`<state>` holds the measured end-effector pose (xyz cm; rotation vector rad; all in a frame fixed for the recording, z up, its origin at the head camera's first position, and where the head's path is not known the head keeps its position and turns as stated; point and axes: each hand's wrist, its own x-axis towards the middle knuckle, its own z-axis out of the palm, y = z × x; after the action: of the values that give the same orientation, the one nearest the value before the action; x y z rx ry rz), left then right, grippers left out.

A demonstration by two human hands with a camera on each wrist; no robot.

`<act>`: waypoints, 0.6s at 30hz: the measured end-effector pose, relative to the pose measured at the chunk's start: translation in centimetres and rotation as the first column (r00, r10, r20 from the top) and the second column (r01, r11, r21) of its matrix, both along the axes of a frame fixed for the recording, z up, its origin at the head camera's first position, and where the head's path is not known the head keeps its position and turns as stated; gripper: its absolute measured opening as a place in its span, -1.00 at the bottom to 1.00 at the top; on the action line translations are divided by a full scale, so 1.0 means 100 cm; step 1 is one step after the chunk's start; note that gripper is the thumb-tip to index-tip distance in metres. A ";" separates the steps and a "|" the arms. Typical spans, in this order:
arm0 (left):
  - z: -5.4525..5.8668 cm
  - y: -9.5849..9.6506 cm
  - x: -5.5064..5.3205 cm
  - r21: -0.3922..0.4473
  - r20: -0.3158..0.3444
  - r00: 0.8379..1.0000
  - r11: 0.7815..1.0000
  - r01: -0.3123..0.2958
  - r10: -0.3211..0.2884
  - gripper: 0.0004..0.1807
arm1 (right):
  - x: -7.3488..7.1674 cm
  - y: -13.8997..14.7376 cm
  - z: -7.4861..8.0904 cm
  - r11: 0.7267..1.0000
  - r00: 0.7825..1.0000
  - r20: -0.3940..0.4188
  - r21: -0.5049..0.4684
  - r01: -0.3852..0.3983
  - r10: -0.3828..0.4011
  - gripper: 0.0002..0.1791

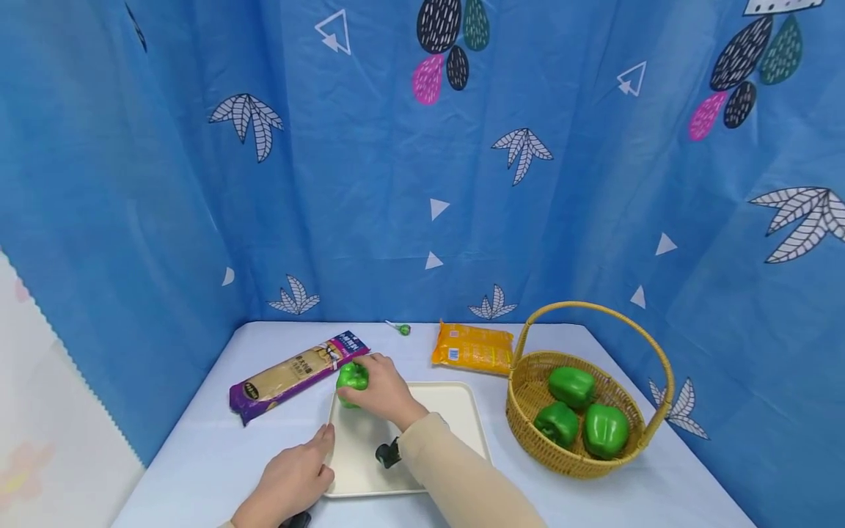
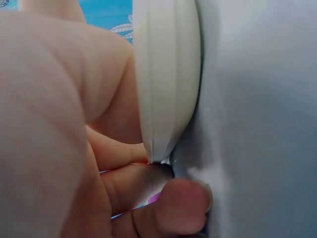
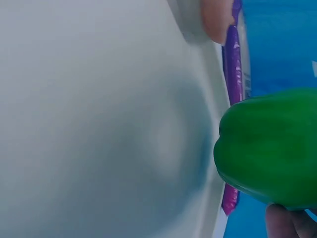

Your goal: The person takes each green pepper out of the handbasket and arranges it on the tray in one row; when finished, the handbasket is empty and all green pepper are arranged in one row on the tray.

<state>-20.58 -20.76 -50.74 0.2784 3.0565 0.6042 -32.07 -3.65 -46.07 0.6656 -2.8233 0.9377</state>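
Over the far left corner of the cream tray (image 1: 376, 469), my right hand (image 1: 383, 392) grips a green bell pepper (image 1: 353, 378). In the right wrist view the pepper (image 3: 272, 148) is held above the tray rim (image 3: 210, 213), with fingertips (image 3: 280, 220) at its side. My left hand (image 1: 293, 473) holds the tray's left edge, thumb over the rim and fingers along the outside. The left wrist view shows the tray wall (image 2: 166, 74) close up, the fingertips (image 2: 183, 206) low beside it, against the white tabletop (image 2: 267, 124).
A wicker basket (image 1: 548, 458) with a tall handle stands at right, holding 3 green bell peppers (image 1: 606, 430). Behind the tray lie a purple noodle packet (image 1: 297, 374), an orange packet (image 1: 474, 347) and a small green-headed stick (image 1: 404, 329). Blue curtains (image 1: 396, 183) surround the table.
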 end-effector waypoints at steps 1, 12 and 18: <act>0.000 0.000 0.000 -0.002 -0.005 1.000 1.000 0.002 -0.002 -0.23 | -0.001 -0.003 -0.001 1.000 1.000 0.003 0.004 -0.001 0.001 -0.20; -0.001 0.002 -0.001 -0.015 -0.035 0.999 1.000 0.016 -0.017 -0.24 | -0.004 -0.015 -0.012 1.000 1.000 -0.012 0.028 0.009 -0.009 -0.17; -0.002 -0.001 -0.001 -0.024 -0.056 0.998 1.000 0.014 -0.016 -0.24 | -0.002 -0.018 -0.013 0.998 1.000 -0.015 0.068 0.000 0.001 -0.13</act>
<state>-20.63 -20.84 -50.93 0.3231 3.1095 0.5688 -32.31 -5.47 -47.34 0.6779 -2.8533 0.8364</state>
